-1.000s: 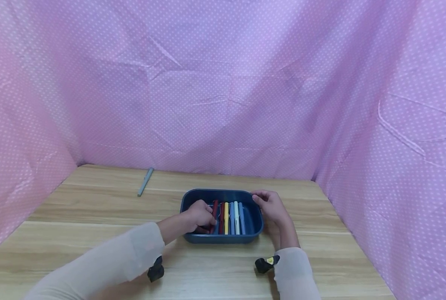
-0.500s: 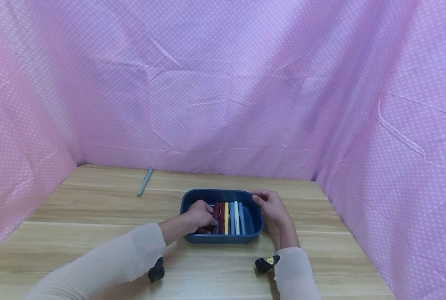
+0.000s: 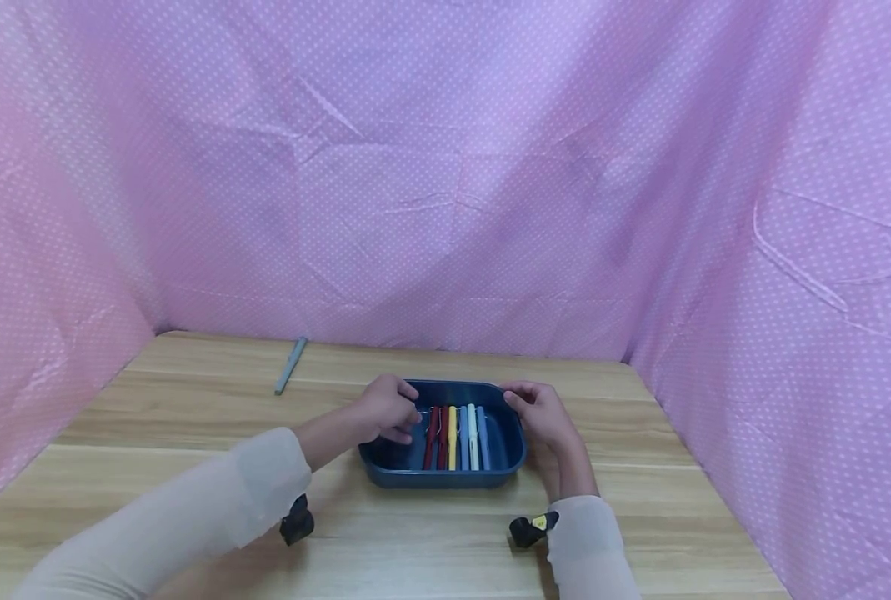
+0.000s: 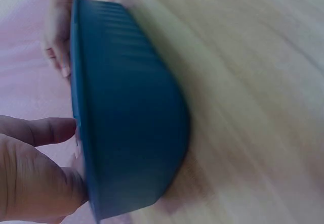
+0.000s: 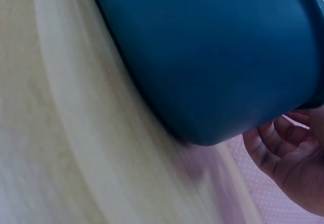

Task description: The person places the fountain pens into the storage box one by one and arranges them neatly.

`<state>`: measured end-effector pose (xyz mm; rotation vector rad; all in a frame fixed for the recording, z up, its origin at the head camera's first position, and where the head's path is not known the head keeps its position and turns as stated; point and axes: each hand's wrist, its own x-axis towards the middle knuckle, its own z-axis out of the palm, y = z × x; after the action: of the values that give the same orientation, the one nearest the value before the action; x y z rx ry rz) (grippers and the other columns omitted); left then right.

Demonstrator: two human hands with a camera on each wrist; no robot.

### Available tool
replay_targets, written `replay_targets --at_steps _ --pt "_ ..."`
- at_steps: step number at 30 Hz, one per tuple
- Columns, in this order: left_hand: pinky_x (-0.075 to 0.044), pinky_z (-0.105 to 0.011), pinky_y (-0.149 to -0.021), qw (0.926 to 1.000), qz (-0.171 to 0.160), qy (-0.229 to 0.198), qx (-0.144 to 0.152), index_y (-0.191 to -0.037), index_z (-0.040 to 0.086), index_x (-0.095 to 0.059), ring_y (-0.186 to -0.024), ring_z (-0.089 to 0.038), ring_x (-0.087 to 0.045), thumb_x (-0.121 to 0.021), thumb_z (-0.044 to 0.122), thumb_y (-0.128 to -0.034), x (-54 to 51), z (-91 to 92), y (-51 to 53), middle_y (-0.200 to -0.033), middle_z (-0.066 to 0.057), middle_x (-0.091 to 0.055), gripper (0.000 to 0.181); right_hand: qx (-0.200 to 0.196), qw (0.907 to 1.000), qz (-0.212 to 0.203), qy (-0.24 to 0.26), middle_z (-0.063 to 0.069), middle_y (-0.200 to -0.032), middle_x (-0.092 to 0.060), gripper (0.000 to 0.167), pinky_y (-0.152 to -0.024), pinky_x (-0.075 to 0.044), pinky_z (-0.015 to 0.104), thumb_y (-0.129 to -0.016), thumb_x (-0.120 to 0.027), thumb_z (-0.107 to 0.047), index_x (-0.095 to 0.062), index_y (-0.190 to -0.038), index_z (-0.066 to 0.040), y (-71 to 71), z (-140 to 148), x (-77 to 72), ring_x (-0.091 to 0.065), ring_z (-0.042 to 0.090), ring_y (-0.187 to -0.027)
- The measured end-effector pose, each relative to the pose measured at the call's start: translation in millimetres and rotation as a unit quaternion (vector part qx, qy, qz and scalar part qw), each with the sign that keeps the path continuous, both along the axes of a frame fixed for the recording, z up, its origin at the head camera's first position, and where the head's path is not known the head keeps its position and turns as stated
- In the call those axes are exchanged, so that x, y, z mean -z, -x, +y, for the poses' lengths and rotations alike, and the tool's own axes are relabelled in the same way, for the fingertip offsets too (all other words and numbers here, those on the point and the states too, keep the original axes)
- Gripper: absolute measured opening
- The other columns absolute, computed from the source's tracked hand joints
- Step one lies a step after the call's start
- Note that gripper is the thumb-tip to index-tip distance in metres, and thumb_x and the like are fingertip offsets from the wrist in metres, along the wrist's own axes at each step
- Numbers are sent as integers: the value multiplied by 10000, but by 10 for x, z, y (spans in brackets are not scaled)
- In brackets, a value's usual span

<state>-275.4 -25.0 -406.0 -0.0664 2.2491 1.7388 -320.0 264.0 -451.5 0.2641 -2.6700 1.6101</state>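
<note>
A dark blue rectangular box [image 3: 445,479] stands on the table in the head view. Inside it several clipped pens lie side by side: two dark red pens [image 3: 442,437], a yellow pen [image 3: 453,437], blue ones and a pale green pen [image 3: 473,437]. Over the box's left end hovers my left hand [image 3: 388,408], its fingers loosely spread and apart from the pens. My right hand [image 3: 543,412] holds the box's far right corner, thumb at the rim. In the right wrist view the fingers [image 5: 283,143] of that hand are against the outer wall.
A grey-green pen [image 3: 291,367] lies alone on the wooden table [image 3: 190,433], toward the back left. Pink dotted cloth [image 3: 445,208] hangs behind the table and along both sides.
My left hand has let go of the leftmost dark red pen, which now lies beside the other red one, and has risen to the left. My right hand stays put.
</note>
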Motion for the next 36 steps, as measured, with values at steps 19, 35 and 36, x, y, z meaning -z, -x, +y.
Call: replay_targets --at_steps 19,35,36 --pt "-603 -458 -890 9980 442 416 -165 -1393 -26 -498 -1166 -427 -607 -635 -32 -937 -369 -504 170 -1215 -236 -652 476 -12 10000 -12 13 109 -1222 -692 257 -1004 -530 428 -1066 -567 -163 -707 -1260 -70 3 4 -6 -609 253 -1120" --pt "-530 -502 -1020 9944 584 644 -597 -1466 -90 -391 -1279 -460 -541 -618 34 -968 -412 -1135 458 -1414 -321 -514 561 17 9999 -105 56 94 -1188 -687 232 -953 -522 374 -1065 -565 -145 -719 -1224 -79 -1 5 -19 -593 256 -1072" --pt "-515 -507 -1038 9952 539 604 -555 -1478 -92 -372 -1317 -481 -505 -617 44 -973 -406 -1178 474 -1436 -328 -491 577 16 9999 -105 54 94 -1189 -687 233 -958 -522 380 -1065 -563 -146 -718 -1226 -79 0 4 -18 -595 255 -1075"
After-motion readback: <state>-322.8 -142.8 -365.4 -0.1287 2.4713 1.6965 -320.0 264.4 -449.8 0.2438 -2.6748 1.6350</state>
